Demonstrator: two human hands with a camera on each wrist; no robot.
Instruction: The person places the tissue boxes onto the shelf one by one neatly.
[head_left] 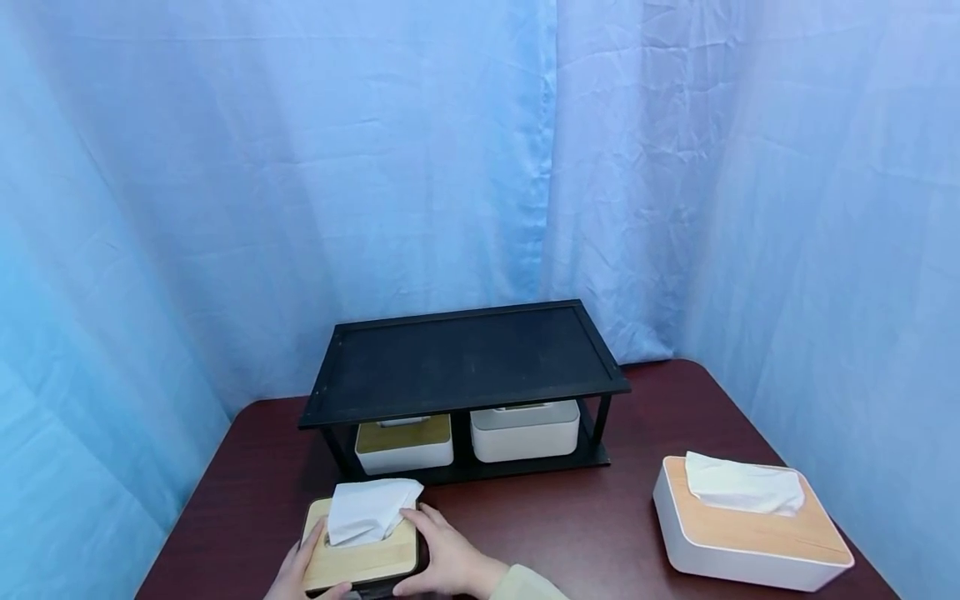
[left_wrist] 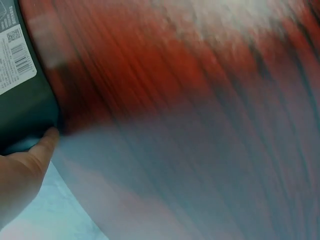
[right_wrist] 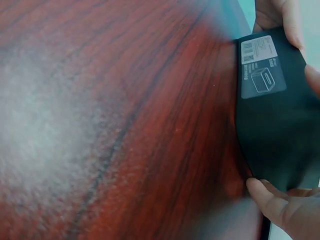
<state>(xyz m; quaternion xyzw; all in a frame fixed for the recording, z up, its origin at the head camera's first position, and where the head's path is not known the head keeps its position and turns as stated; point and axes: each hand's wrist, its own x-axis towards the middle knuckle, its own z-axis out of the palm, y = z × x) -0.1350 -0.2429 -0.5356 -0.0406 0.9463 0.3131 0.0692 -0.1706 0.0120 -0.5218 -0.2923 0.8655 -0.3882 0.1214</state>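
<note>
A tissue box (head_left: 360,567) with dark sides, a light wooden lid and a white tissue sticking up is at the front left of the table in the head view. My left hand (head_left: 300,573) grips its left side, thumb at the front. On the opposite side my right hand (head_left: 448,552) holds it, fingers at the back right corner and thumb low at the front. Printed labels show on the box's dark side (right_wrist: 280,125) in the right wrist view. In the left wrist view a fingertip of my left hand (left_wrist: 25,172) presses the box's lower corner (left_wrist: 30,112).
Behind the box stands a black two-level rack (head_left: 472,358). Its lower level holds a white tissue box with a wooden lid (head_left: 405,454) and a white-and-grey one (head_left: 525,437). Another wood-topped tissue box (head_left: 757,542) sits at the table's (head_left: 570,533) right. Blue curtains (head_left: 450,167) surround it.
</note>
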